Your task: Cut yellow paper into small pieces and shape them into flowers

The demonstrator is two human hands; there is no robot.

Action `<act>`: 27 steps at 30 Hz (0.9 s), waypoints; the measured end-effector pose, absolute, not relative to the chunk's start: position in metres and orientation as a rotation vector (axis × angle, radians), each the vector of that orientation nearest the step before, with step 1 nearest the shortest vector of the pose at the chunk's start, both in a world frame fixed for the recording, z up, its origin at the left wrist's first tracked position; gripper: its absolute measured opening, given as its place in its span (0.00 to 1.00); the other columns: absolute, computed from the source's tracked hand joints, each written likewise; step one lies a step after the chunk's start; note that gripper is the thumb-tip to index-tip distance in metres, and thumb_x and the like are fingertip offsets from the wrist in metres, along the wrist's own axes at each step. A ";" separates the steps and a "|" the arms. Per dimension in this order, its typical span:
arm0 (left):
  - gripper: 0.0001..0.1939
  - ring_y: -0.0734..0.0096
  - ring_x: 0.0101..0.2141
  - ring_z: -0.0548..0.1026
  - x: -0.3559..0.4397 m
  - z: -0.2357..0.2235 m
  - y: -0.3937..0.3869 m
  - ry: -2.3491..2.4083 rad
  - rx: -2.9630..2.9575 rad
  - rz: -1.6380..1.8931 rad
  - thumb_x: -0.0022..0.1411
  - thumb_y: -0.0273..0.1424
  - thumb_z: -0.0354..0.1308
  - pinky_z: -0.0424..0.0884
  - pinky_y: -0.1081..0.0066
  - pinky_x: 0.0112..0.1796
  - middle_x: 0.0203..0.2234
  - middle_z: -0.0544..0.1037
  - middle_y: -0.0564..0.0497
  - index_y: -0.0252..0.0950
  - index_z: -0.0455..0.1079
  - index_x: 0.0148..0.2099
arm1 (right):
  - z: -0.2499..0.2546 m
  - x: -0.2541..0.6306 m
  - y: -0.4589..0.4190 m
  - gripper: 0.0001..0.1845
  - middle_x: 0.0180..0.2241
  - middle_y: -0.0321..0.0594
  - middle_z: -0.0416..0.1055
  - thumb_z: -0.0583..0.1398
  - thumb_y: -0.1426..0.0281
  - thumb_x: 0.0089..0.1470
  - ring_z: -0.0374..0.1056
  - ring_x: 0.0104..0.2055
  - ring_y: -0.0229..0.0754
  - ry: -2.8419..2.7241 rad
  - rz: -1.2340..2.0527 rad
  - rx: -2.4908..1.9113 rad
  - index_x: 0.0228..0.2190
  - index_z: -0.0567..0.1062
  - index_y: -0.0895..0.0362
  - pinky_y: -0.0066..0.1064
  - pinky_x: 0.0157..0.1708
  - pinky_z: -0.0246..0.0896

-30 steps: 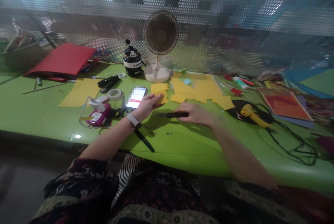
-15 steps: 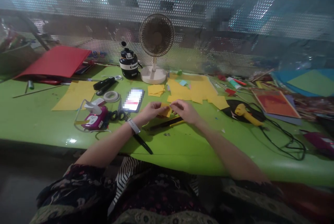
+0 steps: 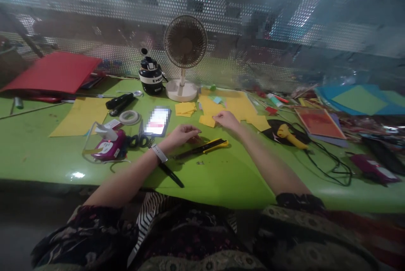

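Observation:
My right hand (image 3: 228, 120) is closed in a pinch at the right edge of a small yellow paper piece (image 3: 206, 121), beside larger yellow sheets (image 3: 238, 104). My left hand (image 3: 185, 134) hovers nearer to me, fingers and thumb drawn together; whatever is between them, if anything, I cannot make out. A yellow and black utility knife (image 3: 215, 146) lies on the green table below the hands, beside a dark strip (image 3: 190, 153). Several small yellow paper pieces (image 3: 185, 109) are stacked behind my left hand.
Left of my hands are a phone (image 3: 158, 121), scissors (image 3: 138, 139), a tape roll (image 3: 129, 117), a stapler (image 3: 119, 103) and a purple power strip (image 3: 110, 146). A fan (image 3: 182, 90) and bottle (image 3: 152, 78) stand behind. A yellow glue gun (image 3: 292, 136) with a looped cable lies right.
My hands have moved apart; the yellow paper between them no longer shows there. My right hand has reached away to the yellow paper piece behind. The utility knife is now more exposed.

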State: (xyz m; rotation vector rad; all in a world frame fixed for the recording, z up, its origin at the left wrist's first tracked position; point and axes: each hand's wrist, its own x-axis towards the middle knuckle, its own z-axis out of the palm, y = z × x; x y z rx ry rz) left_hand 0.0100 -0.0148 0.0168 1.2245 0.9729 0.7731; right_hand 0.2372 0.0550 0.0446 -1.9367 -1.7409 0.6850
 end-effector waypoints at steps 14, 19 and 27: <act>0.06 0.76 0.28 0.78 0.010 0.014 -0.012 0.968 1.237 0.733 0.63 0.28 0.61 0.75 0.67 0.42 0.30 0.82 0.46 0.30 0.75 0.40 | 0.032 0.235 0.104 0.30 0.41 0.47 0.75 0.73 0.57 0.36 0.72 0.42 0.52 -2.414 0.526 -1.901 0.39 0.75 0.58 0.36 0.40 0.65; 0.07 0.75 0.30 0.78 0.010 0.008 -0.010 0.948 1.262 0.737 0.62 0.30 0.62 0.75 0.67 0.41 0.31 0.82 0.46 0.31 0.76 0.39 | 0.028 0.235 0.105 0.24 0.35 0.42 0.73 0.73 0.58 0.35 0.70 0.37 0.47 -2.414 0.509 -1.842 0.31 0.73 0.57 0.33 0.35 0.64; 0.06 0.75 0.28 0.78 0.010 0.018 -0.012 0.984 1.210 0.764 0.61 0.29 0.63 0.75 0.66 0.42 0.28 0.81 0.47 0.30 0.75 0.39 | 0.030 0.227 0.092 0.27 0.47 0.48 0.73 0.70 0.66 0.40 0.69 0.46 0.48 -2.411 0.526 -1.690 0.43 0.72 0.59 0.32 0.42 0.62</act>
